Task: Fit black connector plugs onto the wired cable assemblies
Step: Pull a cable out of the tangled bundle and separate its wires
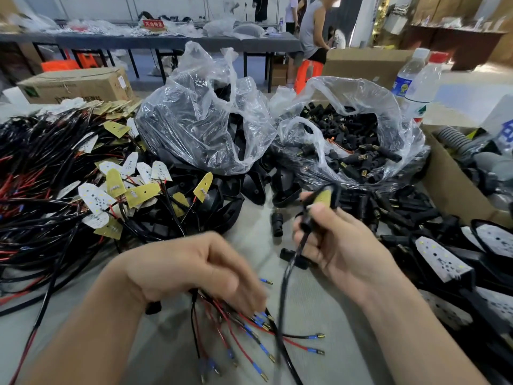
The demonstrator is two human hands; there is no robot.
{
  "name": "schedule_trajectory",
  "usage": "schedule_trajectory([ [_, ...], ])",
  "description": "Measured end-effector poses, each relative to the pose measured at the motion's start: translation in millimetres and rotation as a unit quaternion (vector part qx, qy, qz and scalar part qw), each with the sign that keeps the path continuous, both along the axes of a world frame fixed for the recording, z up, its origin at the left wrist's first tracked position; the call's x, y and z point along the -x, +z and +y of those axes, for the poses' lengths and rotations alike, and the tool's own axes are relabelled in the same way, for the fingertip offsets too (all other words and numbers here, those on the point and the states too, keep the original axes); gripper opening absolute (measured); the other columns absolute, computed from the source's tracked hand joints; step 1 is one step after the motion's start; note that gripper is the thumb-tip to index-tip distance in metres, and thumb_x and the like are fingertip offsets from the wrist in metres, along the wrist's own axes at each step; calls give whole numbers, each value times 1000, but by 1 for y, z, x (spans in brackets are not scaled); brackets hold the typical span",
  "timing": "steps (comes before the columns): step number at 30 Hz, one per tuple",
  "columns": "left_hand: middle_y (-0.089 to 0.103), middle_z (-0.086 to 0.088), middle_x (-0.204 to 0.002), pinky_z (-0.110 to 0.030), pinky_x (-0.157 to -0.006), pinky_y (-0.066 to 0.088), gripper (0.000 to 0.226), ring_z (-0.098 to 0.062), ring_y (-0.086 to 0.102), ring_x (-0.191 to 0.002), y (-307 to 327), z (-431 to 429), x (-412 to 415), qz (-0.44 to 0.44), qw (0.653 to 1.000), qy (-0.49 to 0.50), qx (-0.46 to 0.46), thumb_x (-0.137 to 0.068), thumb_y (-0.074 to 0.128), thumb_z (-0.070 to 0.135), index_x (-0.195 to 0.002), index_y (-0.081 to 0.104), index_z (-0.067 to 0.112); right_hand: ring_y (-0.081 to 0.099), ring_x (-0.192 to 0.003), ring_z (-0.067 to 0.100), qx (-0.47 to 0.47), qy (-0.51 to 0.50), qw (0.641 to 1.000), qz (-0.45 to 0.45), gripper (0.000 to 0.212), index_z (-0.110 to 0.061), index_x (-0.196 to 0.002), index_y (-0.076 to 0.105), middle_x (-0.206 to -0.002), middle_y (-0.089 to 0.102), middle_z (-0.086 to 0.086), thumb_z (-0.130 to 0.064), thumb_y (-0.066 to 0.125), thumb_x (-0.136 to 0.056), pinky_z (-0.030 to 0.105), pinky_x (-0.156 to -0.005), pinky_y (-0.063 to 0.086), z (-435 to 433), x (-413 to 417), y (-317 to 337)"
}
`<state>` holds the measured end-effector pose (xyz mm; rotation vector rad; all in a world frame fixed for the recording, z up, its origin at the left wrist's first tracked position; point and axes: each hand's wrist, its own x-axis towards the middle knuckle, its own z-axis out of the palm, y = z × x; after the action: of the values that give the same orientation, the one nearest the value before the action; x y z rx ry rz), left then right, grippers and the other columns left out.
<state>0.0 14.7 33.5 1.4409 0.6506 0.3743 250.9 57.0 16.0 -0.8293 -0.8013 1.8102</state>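
My right hand point(337, 243) grips a black cable assembly point(286, 276) near its end, where a small yellow circuit board point(323, 196) and a black plug point(306, 225) sit above my thumb. The cable hangs down from that hand toward the table's front. My left hand point(200, 269), blurred, is curled over a bundle of red and black wires point(249, 329) with blue sleeves and brass terminals. Two loose black connector plugs point(277, 223) lie on the table between my hands. A clear bag of black plugs point(349, 143) stands open behind my right hand.
A heap of wired boards point(91, 184) covers the left side. A second clear bag point(194, 120) holds black housings. A cardboard box point(455, 187) and finished lamp pieces point(441, 257) lie right. Two water bottles point(419, 81) stand at the back right. People point(313, 31) stand far behind.
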Motion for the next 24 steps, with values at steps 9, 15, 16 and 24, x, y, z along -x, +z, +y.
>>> schedule_trajectory([
  [9,77,-4,-112,-41,-86,61,34,-24,73,-105,-22,5,-58,-94,882,459,-52,-79,72,19,-111,78,26,58,-62,21,-90,197,968,-126,19,-19,-106,70,-86,67,19,-8,55,-103,24,-54,50,-19,18,-1],
  [15,77,-9,-94,-33,-62,60,22,-19,70,-78,-25,7,-64,-36,853,512,-97,-75,74,26,-95,80,33,58,-60,19,-106,208,960,-155,17,-11,-114,65,-90,69,20,-11,50,-106,26,-55,46,-22,23,-8],
  [16,76,-7,-89,-34,-68,61,18,-18,69,-78,-26,9,-63,-35,839,532,-110,-74,75,26,-90,80,31,56,-57,20,-107,200,961,-161,17,-10,-116,65,-89,69,21,-13,52,-106,28,-55,44,-21,23,-8],
  [24,77,8,-82,-27,-73,59,14,-9,72,-76,-33,12,-59,-46,764,623,-159,-84,79,23,-88,79,36,45,-49,20,-150,151,947,-241,9,-4,-103,69,-75,68,16,-4,61,-98,27,-48,39,-18,17,-12],
])
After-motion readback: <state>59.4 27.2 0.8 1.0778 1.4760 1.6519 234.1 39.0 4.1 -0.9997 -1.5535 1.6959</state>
